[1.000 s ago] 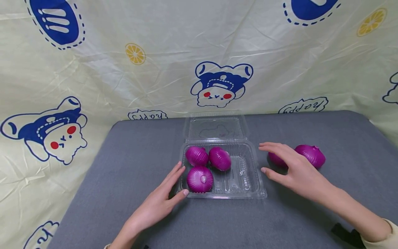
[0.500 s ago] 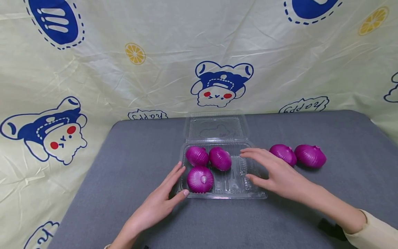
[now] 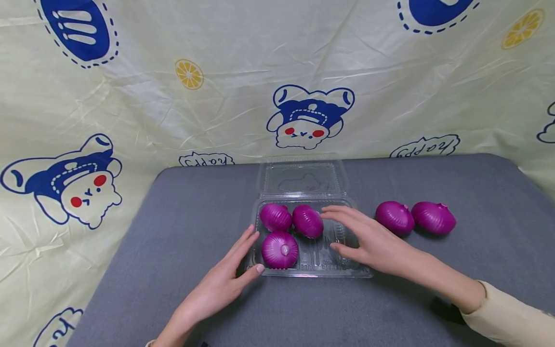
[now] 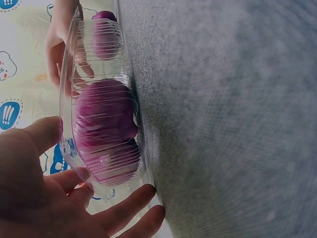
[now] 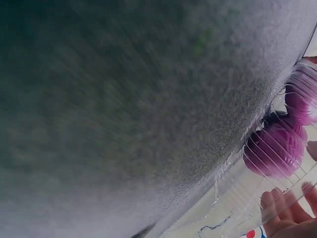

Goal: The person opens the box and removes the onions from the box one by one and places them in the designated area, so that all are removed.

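A clear plastic clamshell box stands on the grey cloth, its lid folded back. Inside its left part sit three purple onions: one at back left, one at back middle and one at front left. My left hand rests against the box's left side, fingers spread; in the left wrist view its fingers lie along the wall. Over the box's right part hovers my right hand, thumb and fingers apart, holding nothing, fingertips close to the back middle onion; contact is unclear.
To the right of the box, two more purple onions lie side by side on the cloth, one nearer the box and one farther right. Behind the table hangs a pale printed curtain.
My right hand has moved left, from in front of the two outer onions to over the box, uncovering them. The left hand and the onions have stayed where they were.
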Motion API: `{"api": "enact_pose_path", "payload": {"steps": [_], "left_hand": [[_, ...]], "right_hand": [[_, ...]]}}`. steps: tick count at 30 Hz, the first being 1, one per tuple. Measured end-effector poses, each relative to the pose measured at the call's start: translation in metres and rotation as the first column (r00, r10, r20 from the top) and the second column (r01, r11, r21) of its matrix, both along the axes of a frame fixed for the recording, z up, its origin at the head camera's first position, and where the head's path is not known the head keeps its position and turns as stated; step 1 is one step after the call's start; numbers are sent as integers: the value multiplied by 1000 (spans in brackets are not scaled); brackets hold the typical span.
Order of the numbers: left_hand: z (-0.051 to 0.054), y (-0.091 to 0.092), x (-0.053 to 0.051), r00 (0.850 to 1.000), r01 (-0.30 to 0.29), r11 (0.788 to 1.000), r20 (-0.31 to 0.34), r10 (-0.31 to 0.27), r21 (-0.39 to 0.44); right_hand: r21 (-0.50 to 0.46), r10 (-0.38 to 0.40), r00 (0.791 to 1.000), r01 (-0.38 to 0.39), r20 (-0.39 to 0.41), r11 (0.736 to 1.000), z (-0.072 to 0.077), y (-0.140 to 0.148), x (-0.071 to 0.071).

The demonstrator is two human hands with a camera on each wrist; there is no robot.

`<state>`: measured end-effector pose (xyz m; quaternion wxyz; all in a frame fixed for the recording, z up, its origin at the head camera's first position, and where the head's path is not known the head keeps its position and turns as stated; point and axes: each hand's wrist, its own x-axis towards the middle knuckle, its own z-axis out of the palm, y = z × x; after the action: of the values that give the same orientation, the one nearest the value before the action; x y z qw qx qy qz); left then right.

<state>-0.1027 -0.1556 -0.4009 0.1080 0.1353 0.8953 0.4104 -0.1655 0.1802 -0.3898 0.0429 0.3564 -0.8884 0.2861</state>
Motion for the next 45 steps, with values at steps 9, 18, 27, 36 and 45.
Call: {"api": "enact_pose_path", "payload": {"steps": [9,18,27,36,45], "left_hand": [[0,0,0,1000,0,1000,1,0,-4],[0,1,0,1000,-4,1000,5,4,-5],[0,1,0,1000,-7,1000,10,7,3],[0,1,1,1000,-1,1000,3,1,-4],[0,1,1,1000,-2,1000,-7,2,-6]], "right_hand": [[-8,22,997,-22,71,1000,0,-8,-10],[18,26,996,-28,91,999,-2,-12,-19],[125,3,998,-10,60,992,-4,-18,-19],[167,27,999,-32,34,985,-7,-17,-17],[177,52,999,-54,15,983,-8,-17,-16]]}}
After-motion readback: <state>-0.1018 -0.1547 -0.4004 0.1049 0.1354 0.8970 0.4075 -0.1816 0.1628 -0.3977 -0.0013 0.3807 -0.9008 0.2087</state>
